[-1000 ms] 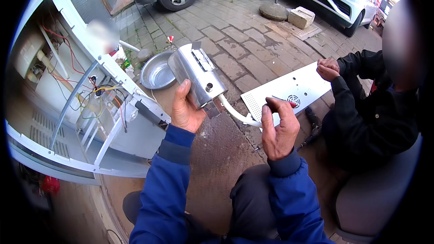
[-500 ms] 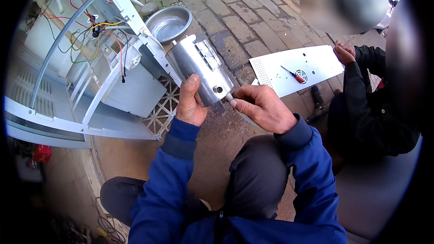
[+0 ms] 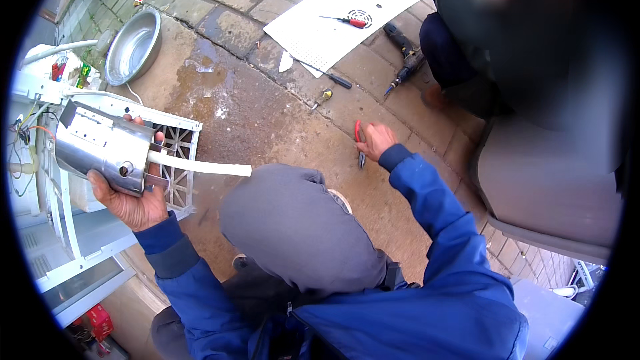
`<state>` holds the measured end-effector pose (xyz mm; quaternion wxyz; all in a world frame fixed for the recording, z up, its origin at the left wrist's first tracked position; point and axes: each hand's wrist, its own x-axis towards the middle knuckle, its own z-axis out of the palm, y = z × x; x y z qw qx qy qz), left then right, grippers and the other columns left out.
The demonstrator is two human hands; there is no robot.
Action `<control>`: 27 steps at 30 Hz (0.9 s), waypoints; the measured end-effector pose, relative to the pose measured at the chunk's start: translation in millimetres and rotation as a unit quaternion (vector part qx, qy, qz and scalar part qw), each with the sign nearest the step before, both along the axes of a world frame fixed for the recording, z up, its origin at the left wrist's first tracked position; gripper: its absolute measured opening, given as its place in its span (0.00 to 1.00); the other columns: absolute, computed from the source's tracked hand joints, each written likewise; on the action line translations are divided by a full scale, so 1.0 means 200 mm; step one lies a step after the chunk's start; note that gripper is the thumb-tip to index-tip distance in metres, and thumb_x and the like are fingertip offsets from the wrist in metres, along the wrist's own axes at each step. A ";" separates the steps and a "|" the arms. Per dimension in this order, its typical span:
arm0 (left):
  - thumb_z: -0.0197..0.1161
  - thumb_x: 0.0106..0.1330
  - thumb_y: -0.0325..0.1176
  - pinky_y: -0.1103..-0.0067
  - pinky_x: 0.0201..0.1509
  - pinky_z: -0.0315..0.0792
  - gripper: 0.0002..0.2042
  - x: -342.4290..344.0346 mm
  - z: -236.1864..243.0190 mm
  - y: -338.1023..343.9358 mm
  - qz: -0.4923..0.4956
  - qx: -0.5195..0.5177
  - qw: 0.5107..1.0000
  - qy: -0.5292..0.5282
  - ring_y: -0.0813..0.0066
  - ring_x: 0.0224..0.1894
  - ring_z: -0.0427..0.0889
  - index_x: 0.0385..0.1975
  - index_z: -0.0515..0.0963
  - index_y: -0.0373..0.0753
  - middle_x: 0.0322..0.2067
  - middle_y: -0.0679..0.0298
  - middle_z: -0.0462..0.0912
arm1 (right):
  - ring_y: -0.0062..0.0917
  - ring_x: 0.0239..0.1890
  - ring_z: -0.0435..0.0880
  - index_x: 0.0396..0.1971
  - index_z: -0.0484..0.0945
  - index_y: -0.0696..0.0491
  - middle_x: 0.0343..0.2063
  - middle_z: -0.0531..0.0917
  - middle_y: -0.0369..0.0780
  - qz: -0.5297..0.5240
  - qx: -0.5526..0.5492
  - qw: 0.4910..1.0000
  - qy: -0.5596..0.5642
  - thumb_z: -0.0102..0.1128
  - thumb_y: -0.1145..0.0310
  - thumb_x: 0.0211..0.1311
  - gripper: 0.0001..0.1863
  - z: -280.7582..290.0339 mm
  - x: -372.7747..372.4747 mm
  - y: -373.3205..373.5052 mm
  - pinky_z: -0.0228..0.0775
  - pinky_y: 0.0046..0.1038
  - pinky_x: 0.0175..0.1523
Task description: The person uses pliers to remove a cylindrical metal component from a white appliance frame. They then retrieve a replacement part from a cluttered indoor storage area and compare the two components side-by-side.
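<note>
My left hand [image 3: 137, 207] is wrapped round a shiny metal cylindrical tank [image 3: 100, 150] at the left, with the thumb on its near side and fingertips showing past its far side. The tank lies tilted, with a round port and a bracket on its wall. From its right end a white hose [image 3: 207, 165] sticks out towards my knee. Down at the ground on the right, my right hand [image 3: 379, 141] is closed on a pair of pliers [image 3: 362, 160] with red handles. Part of the handles is hidden under the fingers.
An opened white appliance frame [image 3: 50, 280] with wires stands at the left, beside a metal basin [image 3: 133, 47]. Ahead lie a perforated white panel [image 3: 313, 27], a red screwdriver [image 3: 357, 23], a yellow-handled screwdriver [image 3: 323, 98] and a power drill [image 3: 403, 53]. Another person [image 3: 507, 40] crouches at the right.
My right hand has left the tank's end and gone down right to the pliers. My left hand has carried the tank leftward; the white hose now shows on it. The view has turned.
</note>
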<state>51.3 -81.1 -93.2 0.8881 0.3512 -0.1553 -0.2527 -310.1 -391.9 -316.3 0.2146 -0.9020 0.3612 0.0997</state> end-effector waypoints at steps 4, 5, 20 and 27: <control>0.72 0.66 0.49 0.36 0.71 0.66 0.47 -0.04 -0.03 -0.03 0.016 0.006 1.000 0.023 0.41 0.74 0.66 0.80 0.50 0.47 0.74 0.43 0.62 | 0.46 0.57 0.78 0.65 0.74 0.42 0.61 0.75 0.48 0.109 -0.267 0.957 -0.033 0.55 0.67 0.68 0.25 -0.25 -0.15 0.10 0.75 0.52 0.59; 0.71 0.66 0.54 0.40 0.66 0.74 0.49 -0.05 -0.04 -0.07 -0.011 0.020 1.000 0.008 0.42 0.71 0.71 0.80 0.49 0.45 0.71 0.43 0.66 | 0.48 0.63 0.75 0.64 0.75 0.40 0.65 0.73 0.48 0.139 -0.263 0.954 -0.033 0.55 0.65 0.68 0.24 -0.32 -0.19 0.05 0.73 0.58 0.62; 0.60 0.70 0.64 0.48 0.49 0.86 0.40 -0.08 0.02 -0.30 -0.112 0.011 0.992 0.051 0.45 0.56 0.84 0.72 0.63 0.39 0.56 0.41 0.79 | 0.35 0.31 0.85 0.43 0.81 0.59 0.29 0.85 0.46 -0.116 0.267 0.949 -0.121 0.64 0.57 0.65 0.19 -0.16 -0.21 -0.09 0.78 0.36 0.39; 0.60 0.70 0.64 0.50 0.48 0.87 0.40 -0.04 -0.01 -0.20 -0.091 0.058 0.989 0.100 0.50 0.54 0.86 0.71 0.64 0.37 0.55 0.44 0.80 | 0.28 0.28 0.78 0.41 0.85 0.57 0.26 0.81 0.41 0.058 0.289 0.892 -0.342 0.66 0.63 0.70 0.12 1.10 0.42 0.05 0.71 0.31 0.36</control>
